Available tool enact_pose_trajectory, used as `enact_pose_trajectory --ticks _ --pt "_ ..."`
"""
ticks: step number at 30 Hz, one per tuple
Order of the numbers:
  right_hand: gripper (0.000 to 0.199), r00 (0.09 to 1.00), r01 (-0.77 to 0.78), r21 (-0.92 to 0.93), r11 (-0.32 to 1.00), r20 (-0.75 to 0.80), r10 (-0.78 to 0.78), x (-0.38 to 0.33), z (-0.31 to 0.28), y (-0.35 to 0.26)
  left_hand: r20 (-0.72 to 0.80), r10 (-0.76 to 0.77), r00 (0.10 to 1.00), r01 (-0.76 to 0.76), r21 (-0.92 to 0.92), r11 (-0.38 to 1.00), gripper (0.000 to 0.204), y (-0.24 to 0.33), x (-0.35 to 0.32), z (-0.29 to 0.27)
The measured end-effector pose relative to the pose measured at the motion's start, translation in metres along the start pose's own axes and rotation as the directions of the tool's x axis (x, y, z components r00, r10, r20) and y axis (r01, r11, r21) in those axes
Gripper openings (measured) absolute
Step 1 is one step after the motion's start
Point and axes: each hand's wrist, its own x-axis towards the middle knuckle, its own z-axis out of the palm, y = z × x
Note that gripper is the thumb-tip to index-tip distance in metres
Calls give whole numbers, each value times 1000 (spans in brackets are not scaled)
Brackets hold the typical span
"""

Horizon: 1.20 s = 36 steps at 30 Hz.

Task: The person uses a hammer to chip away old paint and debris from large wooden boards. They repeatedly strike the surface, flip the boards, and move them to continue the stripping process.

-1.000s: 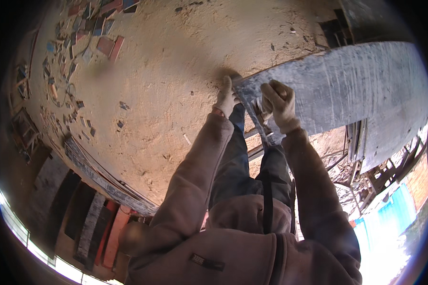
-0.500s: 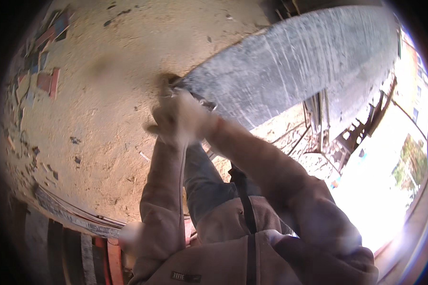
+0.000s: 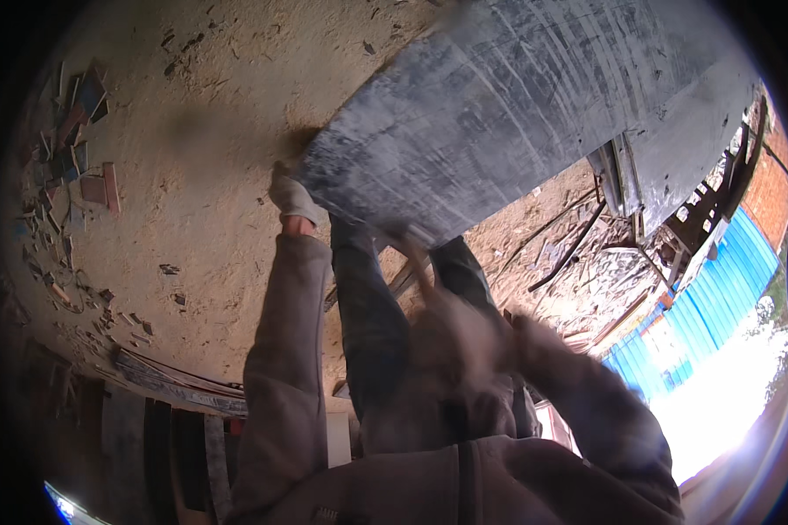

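A large grey board, streaked with pale marks, slants from near my legs to the upper right. At its near left corner, my left hand in a pale glove is closed round the edge, some fingers hidden by the board. My right hand is smeared by motion in front of my lap, right of my left hand. From it a thin hammer-like tool points up toward the board's near edge; blur hides its exact shape.
Sandy ground carries broken board scraps at the left. Long planks lie at lower left. On the right are a second grey panel, wood debris and a blue corrugated sheet.
My hands were together at the board's near end; now the right is drawn back toward my lap while the left grips the corner. The board reaches nearer to my legs in view.
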Motion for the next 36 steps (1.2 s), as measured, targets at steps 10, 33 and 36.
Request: enact_pose_trajectory --ticks 10,33,36 --pt "35 25 -62 231 971 -972 233 -257 -90 -4 519 -129 845 490 -655 575 92 27 -52 -61" --pt "26 632 140 985 99 -166 757 -222 -36 6 242 -314 918 368 -231 900 103 34 -237 -104" --pt "39 161 -119 762 636 -617 770 -234 -59 -11 236 -325 916 379 -242 893 104 43 -238 -122"
